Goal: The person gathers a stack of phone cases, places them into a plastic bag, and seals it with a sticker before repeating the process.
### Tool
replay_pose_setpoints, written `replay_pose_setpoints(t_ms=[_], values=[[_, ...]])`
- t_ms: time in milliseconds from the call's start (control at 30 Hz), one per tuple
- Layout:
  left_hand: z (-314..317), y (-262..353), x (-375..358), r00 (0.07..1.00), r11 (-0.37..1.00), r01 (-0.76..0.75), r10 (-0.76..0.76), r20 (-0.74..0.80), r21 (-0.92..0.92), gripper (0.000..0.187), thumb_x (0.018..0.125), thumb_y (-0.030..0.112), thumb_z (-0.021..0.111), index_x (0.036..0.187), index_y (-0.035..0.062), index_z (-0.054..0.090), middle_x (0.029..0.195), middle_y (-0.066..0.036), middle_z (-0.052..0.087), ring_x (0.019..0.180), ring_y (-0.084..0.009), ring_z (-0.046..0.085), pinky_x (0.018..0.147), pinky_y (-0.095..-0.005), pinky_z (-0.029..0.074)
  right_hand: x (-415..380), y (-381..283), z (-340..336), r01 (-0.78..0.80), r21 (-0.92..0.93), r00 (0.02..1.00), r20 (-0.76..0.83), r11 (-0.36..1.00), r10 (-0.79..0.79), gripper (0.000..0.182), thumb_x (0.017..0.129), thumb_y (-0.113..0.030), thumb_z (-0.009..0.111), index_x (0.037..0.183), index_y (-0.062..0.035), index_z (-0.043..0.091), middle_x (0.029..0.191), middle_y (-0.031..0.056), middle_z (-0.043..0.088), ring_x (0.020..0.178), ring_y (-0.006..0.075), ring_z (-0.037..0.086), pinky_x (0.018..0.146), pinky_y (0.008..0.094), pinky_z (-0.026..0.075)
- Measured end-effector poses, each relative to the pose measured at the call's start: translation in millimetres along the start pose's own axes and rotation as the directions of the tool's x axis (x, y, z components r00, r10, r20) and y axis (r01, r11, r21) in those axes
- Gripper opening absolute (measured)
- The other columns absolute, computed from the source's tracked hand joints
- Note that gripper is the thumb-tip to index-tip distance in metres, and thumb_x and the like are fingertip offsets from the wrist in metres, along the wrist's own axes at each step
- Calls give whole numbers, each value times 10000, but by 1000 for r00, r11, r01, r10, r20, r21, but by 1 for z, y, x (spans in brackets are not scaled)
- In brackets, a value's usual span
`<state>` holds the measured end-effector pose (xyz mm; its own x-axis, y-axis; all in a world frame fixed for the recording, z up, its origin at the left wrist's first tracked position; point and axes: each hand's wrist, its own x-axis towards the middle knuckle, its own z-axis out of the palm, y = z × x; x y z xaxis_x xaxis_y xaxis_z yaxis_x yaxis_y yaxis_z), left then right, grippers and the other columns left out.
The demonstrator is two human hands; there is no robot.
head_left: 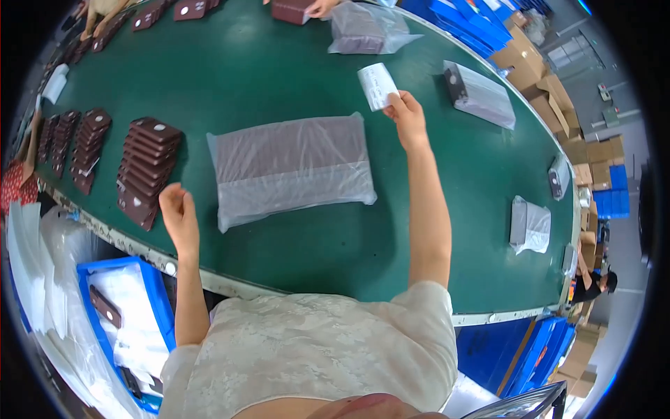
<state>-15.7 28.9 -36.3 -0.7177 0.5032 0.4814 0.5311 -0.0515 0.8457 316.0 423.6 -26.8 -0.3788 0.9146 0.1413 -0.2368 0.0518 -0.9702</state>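
A white label roll or stack of labels (377, 85) with printed text is pinched between the thumb and fingers of my right hand (407, 117), raised over the green table. My left hand (179, 213) hovers at the table's near left edge, its fingers curled; whether anything is in them is hidden. Just beyond it lies a fanned stack of dark brown boxes (149, 164). Between my hands a large bundle of brown pieces wrapped in clear plastic (293, 167) lies flat, touched by neither hand.
More brown stacks (89, 143) stand at the left. Wrapped bundles lie at the top (366, 29) and right (480, 94) of the green table (314, 258). Other people's hands (322, 8) work at the far side. A blue bin (167, 314) sits below the near edge.
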Motion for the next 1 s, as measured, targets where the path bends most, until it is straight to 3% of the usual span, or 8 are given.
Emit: replay_pose_setpoints(t_ms=[133, 333, 400, 467, 500, 567, 700, 1000], values=[[33, 80, 9, 929, 978, -205, 203, 310, -27, 446, 928, 2, 635, 1346, 63, 493, 1156, -62, 590, 1034, -138, 582, 920, -286, 469, -89, -61, 68, -106, 195, 932, 362, 975, 29, 277, 980, -164, 616, 1202, -2, 583, 1082, 58, 668, 958, 115, 634, 878, 283, 500], [81, 115, 5, 694, 903, 198, 147, 705, -382, 438, 936, 64, 660, 1346, 66, 506, 1198, -100, 655, 1072, -140, 608, 881, -296, 487, -144, -53, 112, -204, 27, 801, 579, 979, 151, 351, 970, -135, 636, 1289, -18, 549, 1090, 46, 662, 966, 110, 615, 883, 283, 501], [80, 101, 2, 576, 829, 421, 69, 815, -368, 392, 961, 69, 634, 1334, 64, 515, 1155, -95, 682, 1017, -123, 632, 853, -272, 494, -155, -40, 129, 27, -62, 929, 370, 998, -2, 318, 931, -116, 681, 1233, -51, 604, 1056, 38, 659, 950, 135, 613, 876, 299, 489], [75, 93, -3, 598, 831, 443, 6, 802, -337, 366, 970, 69, 623, 1322, 60, 522, 1136, -89, 688, 996, -117, 640, 843, -265, 499, -169, -39, 143, 138, -129, 959, 266, 982, -100, 305, 912, -106, 704, 1205, -67, 632, 1039, 34, 657, 942, 148, 612, 872, 307, 483], [75, 89, -5, 613, 827, 473, -61, 788, -304, 341, 979, 69, 611, 1309, 56, 529, 1118, -82, 694, 975, -111, 648, 832, -259, 505, -179, -44, 149, 390, -327, 911, 276, 860, -308, 282, 878, -99, 729, 1151, -81, 658, 1017, 31, 650, 929, 163, 607, 863, 319, 468], [72, 88, -8, 632, 819, 501, -124, 765, -281, 316, 988, 70, 600, 1297, 52, 536, 1100, -75, 700, 954, -106, 656, 821, -252, 510, -195, -52, 161, 721, -609, 649, 427, 331, -629, 242, 811, -86, 780, 1042, -108, 711, 973, 25, 635, 904, 192, 598, 846, 343, 440], [71, 92, -15, 672, 781, 517, -117, 731, -349, 286, 991, 99, 605, 1264, 30, 550, 1045, -60, 700, 940, -113, 664, 836, -271, 532, -196, -36, 174, 730, -611, 640, 453, 306, -621, 194, 738, -83, 806, 915, -123, 735, 936, 20, 618, 882, 218, 587, 832, 365, 390], [83, 85, -19, 556, 616, 713, -206, 805, -335, 342, 1026, 207, 550, 1292, -7, 538, 1173, -89, 645, 1044, -142, 640, 949, -308, 536, -206, -9, 167, 700, -705, 507, 382, 110, -773, 259, 724, -85, 812, 953, -164, 720, 929, -17, 622, 870, 181, 580, 823, 359, 367]])
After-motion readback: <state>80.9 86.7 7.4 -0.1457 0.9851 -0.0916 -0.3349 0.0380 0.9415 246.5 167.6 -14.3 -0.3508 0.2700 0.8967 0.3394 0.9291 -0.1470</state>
